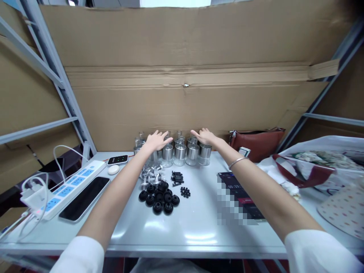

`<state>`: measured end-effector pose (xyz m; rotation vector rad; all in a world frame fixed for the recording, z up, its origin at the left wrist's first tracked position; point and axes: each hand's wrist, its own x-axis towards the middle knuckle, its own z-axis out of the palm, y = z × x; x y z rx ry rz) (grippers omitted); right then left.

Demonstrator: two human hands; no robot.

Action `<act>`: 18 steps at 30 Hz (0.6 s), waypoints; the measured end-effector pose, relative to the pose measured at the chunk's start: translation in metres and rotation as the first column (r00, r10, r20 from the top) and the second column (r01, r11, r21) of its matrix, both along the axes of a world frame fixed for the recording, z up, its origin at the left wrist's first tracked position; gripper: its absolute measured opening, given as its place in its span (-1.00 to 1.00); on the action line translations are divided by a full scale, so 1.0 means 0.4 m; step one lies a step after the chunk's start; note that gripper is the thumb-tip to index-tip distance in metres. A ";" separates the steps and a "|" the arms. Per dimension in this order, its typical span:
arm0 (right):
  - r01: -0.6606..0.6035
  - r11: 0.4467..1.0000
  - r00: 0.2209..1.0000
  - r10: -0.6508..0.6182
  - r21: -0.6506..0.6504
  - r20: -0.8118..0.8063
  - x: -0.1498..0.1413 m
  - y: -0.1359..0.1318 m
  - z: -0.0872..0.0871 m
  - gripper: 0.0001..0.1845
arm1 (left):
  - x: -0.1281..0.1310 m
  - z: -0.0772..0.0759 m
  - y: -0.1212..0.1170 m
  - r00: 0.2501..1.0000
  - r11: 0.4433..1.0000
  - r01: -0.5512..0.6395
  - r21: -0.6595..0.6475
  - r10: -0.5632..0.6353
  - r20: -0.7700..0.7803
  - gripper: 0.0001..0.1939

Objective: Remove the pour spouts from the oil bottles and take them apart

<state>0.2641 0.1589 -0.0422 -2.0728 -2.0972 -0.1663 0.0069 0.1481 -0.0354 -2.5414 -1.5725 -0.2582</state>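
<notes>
Both my arms reach to the back of the table. My left hand (157, 141), fingers spread and thumb out, is over the left part of a cluster of clear glass jars with silver metal bands (180, 151). My right hand (205, 136), also open with its thumb apart, is at the right end of the cluster. I cannot tell whether either hand touches a jar. In front of the jars lie silver metal fittings (151, 175), a heap of round black caps (158, 197), black screws (177, 178) and tiny black nuts (185, 192).
At left are a power strip (71, 185) with white cables, a dark-screened phone (85, 199), a small device (117, 160) and a white disc (113, 169). At right, a phone with a timer (239, 193), a brown bag (256, 142) and a white bag (341, 151). Cardboard (182, 110) walls the back.
</notes>
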 end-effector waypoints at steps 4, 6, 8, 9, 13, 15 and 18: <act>-0.018 1.000 1.000 0.018 0.014 0.021 -0.001 0.005 -0.004 -0.04 | 0.001 0.004 -0.003 1.000 1.000 0.007 0.028 -0.008 0.023 -0.31; -0.003 1.000 1.000 0.003 0.026 0.015 -0.001 -0.004 -0.002 -0.04 | -0.015 0.017 -0.004 0.998 0.999 0.045 0.013 -0.046 0.045 -0.30; 0.017 0.998 1.000 -0.018 0.061 0.006 -0.006 -0.020 0.001 -0.05 | -0.044 0.031 -0.002 0.995 0.997 0.071 -0.005 -0.070 0.071 -0.30; 0.011 0.995 1.000 -0.012 0.099 0.005 -0.012 -0.030 0.002 -0.07 | -0.063 0.037 -0.001 0.995 0.998 0.063 -0.009 -0.063 0.076 -0.31; -0.193 0.960 0.981 0.195 0.204 0.012 -0.058 -0.065 0.006 -0.13 | -0.141 0.044 0.007 0.999 0.998 -0.043 -0.036 0.044 0.021 -0.26; -0.322 0.928 0.946 0.323 0.188 0.023 -0.091 -0.073 0.004 -0.10 | -0.166 0.036 0.009 0.999 0.997 -0.047 -0.065 0.047 -0.014 -0.21; -0.442 0.881 0.897 0.427 0.168 0.117 -0.131 -0.072 -0.006 0.01 | -0.179 0.023 0.010 0.999 0.999 -0.017 -0.050 0.014 -0.052 -0.09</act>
